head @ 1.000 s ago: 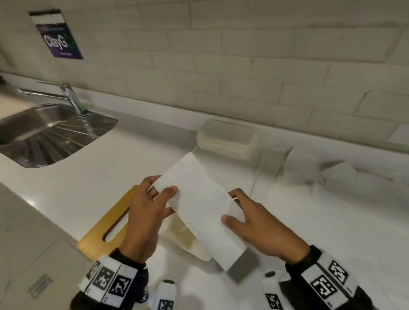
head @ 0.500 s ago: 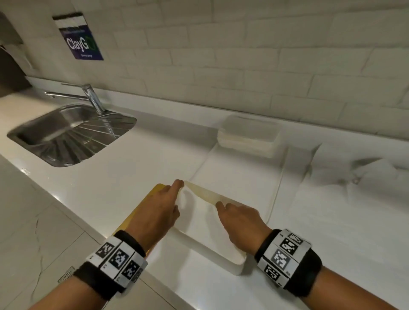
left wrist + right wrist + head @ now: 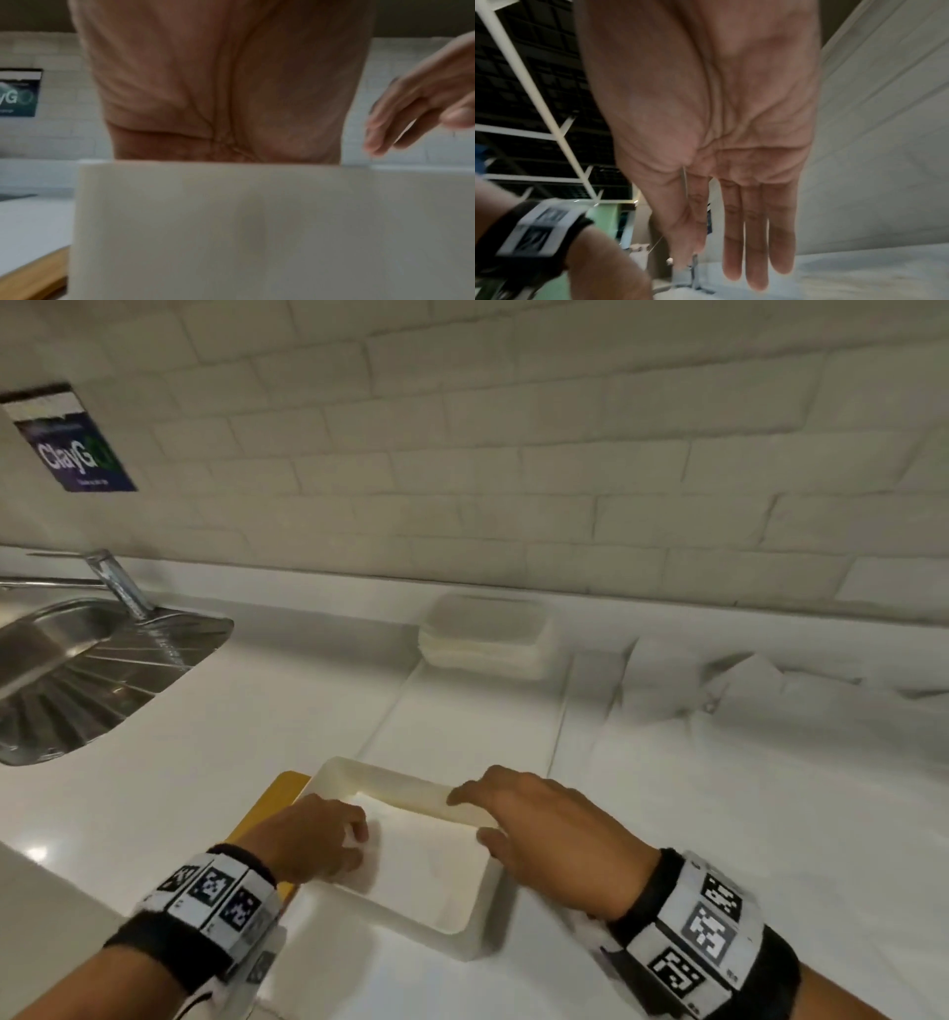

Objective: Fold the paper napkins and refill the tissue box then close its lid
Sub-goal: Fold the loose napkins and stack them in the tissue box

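The white tissue box [image 3: 395, 775] stands open on the counter in front of me. A folded white napkin [image 3: 431, 860] lies flat inside it. My left hand [image 3: 328, 834] reaches into the box from the left, its fingers resting on the napkin. In the left wrist view the box wall [image 3: 231, 223] hides those fingers. My right hand [image 3: 534, 819] hovers over the box's right rim with straight fingers [image 3: 744, 233] and holds nothing. The yellow wooden lid [image 3: 290, 788] lies beside the box on the left, partly under my left hand.
A stack of napkins [image 3: 482, 639] sits by the tiled wall. A flat unfolded napkin [image 3: 462, 726] lies behind the box, and crumpled ones [image 3: 744, 690] lie to the right. A steel sink [image 3: 77, 670] with a faucet [image 3: 118, 582] is at far left.
Both hands held the folded napkin in the air, then lowered it into the box. It now lies inside, and my right hand has lifted off toward the right rim.
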Demonstrator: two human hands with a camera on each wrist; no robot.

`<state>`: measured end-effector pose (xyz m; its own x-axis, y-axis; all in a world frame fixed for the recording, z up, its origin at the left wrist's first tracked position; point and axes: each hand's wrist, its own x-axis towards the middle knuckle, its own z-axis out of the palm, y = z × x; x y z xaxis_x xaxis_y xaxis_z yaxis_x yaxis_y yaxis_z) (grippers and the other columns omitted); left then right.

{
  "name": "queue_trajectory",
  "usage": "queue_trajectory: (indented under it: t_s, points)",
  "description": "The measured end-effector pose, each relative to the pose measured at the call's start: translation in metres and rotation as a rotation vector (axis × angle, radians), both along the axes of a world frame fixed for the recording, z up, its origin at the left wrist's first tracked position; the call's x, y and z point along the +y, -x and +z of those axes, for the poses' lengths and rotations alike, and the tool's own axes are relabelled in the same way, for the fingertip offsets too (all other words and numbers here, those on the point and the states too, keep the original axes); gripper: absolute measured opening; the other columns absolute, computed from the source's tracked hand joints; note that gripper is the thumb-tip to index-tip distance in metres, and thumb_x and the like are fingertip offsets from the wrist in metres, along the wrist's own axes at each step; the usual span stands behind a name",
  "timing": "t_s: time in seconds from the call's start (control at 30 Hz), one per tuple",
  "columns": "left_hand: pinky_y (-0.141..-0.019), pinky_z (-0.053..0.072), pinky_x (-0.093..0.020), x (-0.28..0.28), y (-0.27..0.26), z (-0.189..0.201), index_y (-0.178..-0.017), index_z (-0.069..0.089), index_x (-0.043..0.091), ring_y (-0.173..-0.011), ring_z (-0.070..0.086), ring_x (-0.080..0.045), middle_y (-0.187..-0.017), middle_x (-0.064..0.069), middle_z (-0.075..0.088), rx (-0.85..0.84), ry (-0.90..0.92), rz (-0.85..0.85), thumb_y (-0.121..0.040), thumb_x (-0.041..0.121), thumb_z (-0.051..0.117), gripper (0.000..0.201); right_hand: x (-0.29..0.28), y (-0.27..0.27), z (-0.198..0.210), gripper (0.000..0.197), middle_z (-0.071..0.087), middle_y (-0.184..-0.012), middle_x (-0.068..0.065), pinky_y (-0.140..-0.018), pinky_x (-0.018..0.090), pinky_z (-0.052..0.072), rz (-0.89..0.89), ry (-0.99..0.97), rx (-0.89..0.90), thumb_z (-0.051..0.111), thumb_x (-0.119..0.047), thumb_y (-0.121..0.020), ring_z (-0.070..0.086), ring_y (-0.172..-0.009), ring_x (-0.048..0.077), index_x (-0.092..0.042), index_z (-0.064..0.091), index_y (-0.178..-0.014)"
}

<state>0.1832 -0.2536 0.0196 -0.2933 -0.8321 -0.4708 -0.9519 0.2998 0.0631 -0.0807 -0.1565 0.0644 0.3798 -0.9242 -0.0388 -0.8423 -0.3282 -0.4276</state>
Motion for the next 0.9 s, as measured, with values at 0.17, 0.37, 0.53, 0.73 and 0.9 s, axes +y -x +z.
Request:
queue_trajectory:
  t_s: [0.17,0.37,0.53,0.73,0.9]
  points:
    - [-0.084,0.050,-0.020,0.005,-0.003,0.028,-0.093,0.059,0.056,-0.091,0.060,0.001,-0.105,0.015,0.065,0.041,0.110,0.046,-0.089,0.043,0.069,0.017,0.046,0.120,0.001,0.038,0.047,-0.130,-0.019,-0.099,0.024,0.040,-0.227,-0.072,-0.024,0.045,-0.035,-0.102,0.045,-0.121,0.005,-0.046,0.039,-0.138]
    - [-0.064,0.055,-0.033,0.041,0.061,0.090,-0.094,0.059,0.065,-0.060,0.069,0.006,-0.080,0.032,0.069,0.345,0.381,0.046,-0.079,0.049,0.076,0.028,0.118,0.320,-0.036,0.042,0.041,-0.137,-0.011,-0.100,0.025,0.040,-0.619,-0.227,0.235,0.051,-0.035,-0.099,0.042,-0.126,0.007,-0.037,0.039,-0.139]
    - [-0.067,0.051,-0.021,0.098,0.218,0.109,-0.098,0.064,0.050,-0.077,0.067,0.010,-0.097,0.037,0.066,0.512,0.308,-0.167,-0.088,0.039,0.071,0.016,0.176,0.419,-0.067,0.052,0.035,-0.141,0.001,-0.100,0.031,0.042,-0.758,-0.425,0.391,0.052,-0.032,-0.097,0.042,-0.130,0.018,-0.029,0.035,-0.145]
    - [-0.075,0.056,-0.023,0.144,0.394,0.047,-0.107,0.062,0.048,-0.081,0.067,0.005,-0.096,0.023,0.067,0.529,0.112,-0.433,-0.091,0.041,0.068,0.018,0.196,0.449,-0.082,0.041,0.044,-0.125,-0.004,-0.086,0.031,0.045,-0.735,-0.335,0.275,0.061,-0.029,-0.091,0.048,-0.116,0.018,-0.030,0.047,-0.129]
    - [-0.083,0.044,-0.023,0.193,0.481,-0.006,-0.130,0.055,0.040,-0.105,0.057,-0.004,-0.124,0.018,0.059,0.329,0.038,-0.738,-0.096,0.042,0.058,0.034,0.192,0.454,-0.082,0.021,0.059,-0.105,-0.005,-0.076,0.028,0.045,-0.785,-0.256,0.130,0.055,-0.014,-0.089,0.060,-0.095,0.018,-0.028,0.060,-0.103]
